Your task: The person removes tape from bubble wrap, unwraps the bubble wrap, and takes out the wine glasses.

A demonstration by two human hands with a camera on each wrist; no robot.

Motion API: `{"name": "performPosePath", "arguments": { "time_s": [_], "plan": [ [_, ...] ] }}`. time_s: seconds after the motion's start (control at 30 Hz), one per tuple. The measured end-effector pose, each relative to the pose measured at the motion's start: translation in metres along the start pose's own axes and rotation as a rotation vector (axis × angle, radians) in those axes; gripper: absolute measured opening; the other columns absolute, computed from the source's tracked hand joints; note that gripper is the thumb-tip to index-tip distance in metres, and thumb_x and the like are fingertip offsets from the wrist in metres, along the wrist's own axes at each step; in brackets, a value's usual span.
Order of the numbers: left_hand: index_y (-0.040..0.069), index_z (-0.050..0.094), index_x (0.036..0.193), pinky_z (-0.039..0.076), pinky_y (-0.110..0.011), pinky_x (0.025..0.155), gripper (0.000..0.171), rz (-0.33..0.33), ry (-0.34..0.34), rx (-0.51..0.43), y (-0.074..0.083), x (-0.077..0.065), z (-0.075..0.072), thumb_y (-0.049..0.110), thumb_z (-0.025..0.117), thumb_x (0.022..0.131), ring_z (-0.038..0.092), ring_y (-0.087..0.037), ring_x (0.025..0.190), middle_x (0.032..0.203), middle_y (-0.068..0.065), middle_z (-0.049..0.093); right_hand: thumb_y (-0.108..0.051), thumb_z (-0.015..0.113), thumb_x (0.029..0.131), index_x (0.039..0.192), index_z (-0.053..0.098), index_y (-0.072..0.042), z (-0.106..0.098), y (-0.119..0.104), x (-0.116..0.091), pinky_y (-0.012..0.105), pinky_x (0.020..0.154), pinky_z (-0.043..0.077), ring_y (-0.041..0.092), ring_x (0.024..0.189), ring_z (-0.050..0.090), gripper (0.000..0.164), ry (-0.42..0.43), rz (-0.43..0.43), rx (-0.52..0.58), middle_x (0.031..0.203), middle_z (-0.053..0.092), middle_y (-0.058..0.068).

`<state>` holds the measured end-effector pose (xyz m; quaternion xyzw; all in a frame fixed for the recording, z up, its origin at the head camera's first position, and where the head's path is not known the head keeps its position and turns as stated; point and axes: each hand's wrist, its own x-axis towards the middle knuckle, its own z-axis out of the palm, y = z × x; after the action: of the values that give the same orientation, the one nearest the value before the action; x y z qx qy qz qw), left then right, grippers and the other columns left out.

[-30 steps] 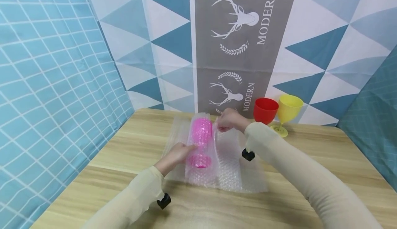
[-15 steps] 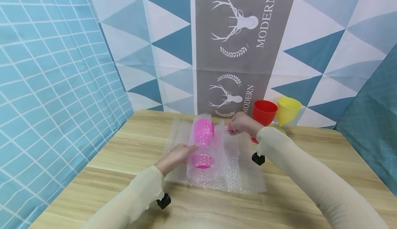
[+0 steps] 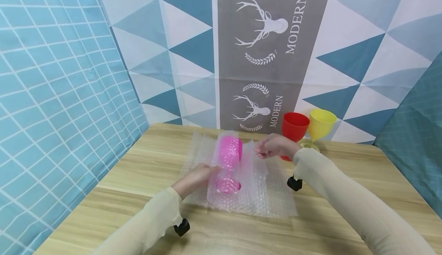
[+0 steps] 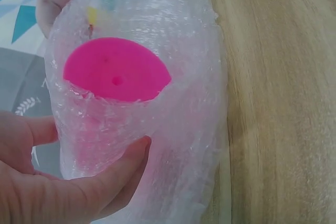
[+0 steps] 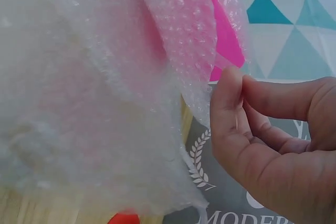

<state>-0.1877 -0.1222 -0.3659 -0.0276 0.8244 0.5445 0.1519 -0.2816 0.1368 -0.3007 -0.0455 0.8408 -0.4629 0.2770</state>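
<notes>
A pink plastic goblet [image 3: 230,147] lies on its side in clear bubble wrap [image 3: 276,193] on the wooden table. My left hand [image 3: 198,178] holds the wrapped goblet from the left, near its stem. In the left wrist view, thumb and fingers sit around the wrap, and the pink round end of the goblet [image 4: 118,69] shows through the wrap's opening. My right hand [image 3: 274,146] is right of the goblet's bowl, thumb and forefinger tips together. In the right wrist view they pinch at the edge of the bubble wrap [image 5: 189,40]; the exact contact is hard to see.
A red goblet [image 3: 295,126] and a yellow goblet [image 3: 322,124] stand at the table's back right, close behind my right hand. A patterned cloth backdrop [image 3: 193,55] rises behind the table [image 3: 138,193], and a blue gridded cloth [image 3: 62,93] hangs on the left.
My right hand has moved right and slightly nearer, drawing the wrap's edge away from the goblet. The wrapped goblet has shifted a little to the right and nearer, with my left hand following.
</notes>
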Motion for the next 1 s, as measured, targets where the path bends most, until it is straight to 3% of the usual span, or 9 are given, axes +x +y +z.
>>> {"name": "performPosePath", "arguments": {
  "time_s": [0.1,0.23,0.33,0.47,0.6,0.7,0.8,0.9,1.0],
  "plan": [
    [-0.005,0.065,0.109,0.046,-0.05,0.104,0.04,-0.001,0.005,0.006,0.0,-0.001,0.001,0.03,0.053,0.095,0.062,-0.026,0.106,0.112,-0.017,0.066,-0.004,0.059,0.092,0.124,0.057,0.01,0.001,0.002,-0.001,0.026,0.08,0.06,0.015,0.076,0.063,0.034,0.02,-0.005,-0.01,0.084,0.066,0.005],
    [-0.005,0.065,0.103,0.049,-0.05,0.101,0.039,0.001,0.02,0.02,0.0,-0.001,0.003,0.031,0.054,0.094,0.063,-0.025,0.103,0.11,-0.016,0.066,-0.005,0.062,0.09,0.118,0.062,0.008,0.005,0.002,-0.004,0.033,0.086,0.06,0.013,0.077,0.066,0.031,0.104,-0.063,-0.107,0.093,0.07,0.01],
    [-0.005,0.064,0.099,0.05,-0.049,0.1,0.038,-0.003,0.026,0.026,0.0,-0.001,0.004,0.032,0.054,0.094,0.062,-0.023,0.101,0.106,-0.014,0.066,-0.006,0.064,0.088,0.111,0.066,0.006,0.01,0.0,-0.009,0.037,0.088,0.059,0.016,0.08,0.069,0.026,0.137,-0.139,-0.223,0.097,0.071,0.015],
    [-0.003,0.064,0.097,0.052,-0.047,0.097,0.036,-0.009,0.039,0.03,0.001,-0.001,0.004,0.031,0.055,0.094,0.062,-0.021,0.096,0.1,-0.011,0.065,-0.004,0.066,0.083,0.103,0.069,0.003,0.025,-0.002,-0.014,0.031,0.08,0.059,0.015,0.081,0.067,0.022,0.107,-0.273,-0.389,0.092,0.072,0.014],
    [0.002,0.061,0.085,0.056,-0.035,0.079,0.033,-0.006,0.067,0.07,0.002,-0.002,0.004,0.034,0.057,0.093,0.057,-0.016,0.08,0.082,-0.004,0.058,-0.001,0.069,0.078,0.096,0.071,0.0,0.043,-0.003,-0.02,0.026,0.074,0.057,0.013,0.08,0.064,0.019,0.073,-0.381,-0.544,0.088,0.072,0.01],
    [0.005,0.058,0.083,0.047,-0.025,0.065,0.033,0.004,0.102,0.132,0.004,-0.003,0.004,0.036,0.057,0.092,0.05,-0.015,0.074,0.076,-0.002,0.052,0.001,0.072,0.075,0.094,0.07,-0.001,0.054,-0.001,-0.025,0.025,0.073,0.057,0.014,0.079,0.062,0.019,0.066,-0.394,-0.607,0.089,0.07,0.01],
    [0.001,0.059,0.095,0.046,-0.026,0.064,0.037,0.03,0.147,0.203,0.006,-0.005,0.003,0.037,0.059,0.09,0.053,-0.019,0.078,0.084,-0.008,0.057,0.002,0.074,0.073,0.093,0.069,0.0,0.062,0.003,-0.029,0.026,0.073,0.055,0.015,0.079,0.059,0.021,0.093,-0.396,-0.663,0.089,0.069,0.012],
    [-0.004,0.056,0.111,0.055,-0.036,0.075,0.046,0.083,0.198,0.265,0.008,-0.005,0.003,0.035,0.064,0.088,0.06,-0.027,0.093,0.104,-0.018,0.063,0.002,0.076,0.072,0.094,0.069,0.0,0.066,0.007,-0.032,0.028,0.075,0.056,0.016,0.08,0.058,0.023,0.114,-0.394,-0.697,0.09,0.069,0.012],
    [-0.007,0.053,0.12,0.055,-0.046,0.089,0.054,0.158,0.244,0.311,0.009,-0.003,0.002,0.03,0.068,0.085,0.061,-0.036,0.106,0.118,-0.025,0.061,0.0,0.077,0.073,0.094,0.068,-0.002,0.07,0.01,-0.034,0.03,0.077,0.056,0.016,0.08,0.058,0.023,0.113,-0.386,-0.709,0.089,0.068,0.011]
  ]
}}
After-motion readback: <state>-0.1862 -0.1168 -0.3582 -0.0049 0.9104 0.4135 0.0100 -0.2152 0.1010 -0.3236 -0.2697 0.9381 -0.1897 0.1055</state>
